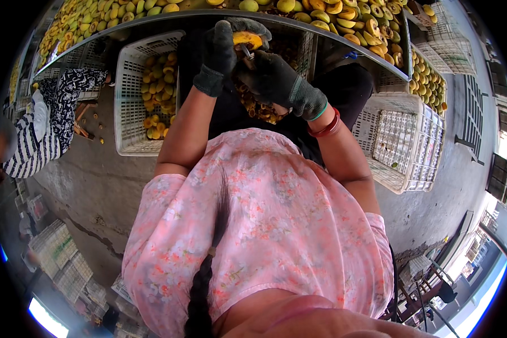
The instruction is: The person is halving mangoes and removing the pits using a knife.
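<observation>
My left hand (pixel 218 55), in a dark work glove, is wrapped round a halved fruit (pixel 248 39) with bright orange-yellow flesh. The glove hides part of the fruit; its kind is not certain, though it resembles a peach. My right hand (pixel 271 78), gloved the same way, grips a small metal-tipped hand tool (pixel 245 52). The tip meets the cut side of the fruit, and the fingers cover most of the handle. Below both hands, between my legs, yellow-brown fruit scraps (pixel 257 107) lie in a crate.
In front runs a metal-edged table (pixel 208 13) heaped with green-yellow fruit halves (pixel 107 17). To my left a white plastic crate (pixel 130 90) holds more fruit. Another white crate (pixel 403 146) stands at my right. A person in black-and-white clothes (pixel 42 129) sits farther left.
</observation>
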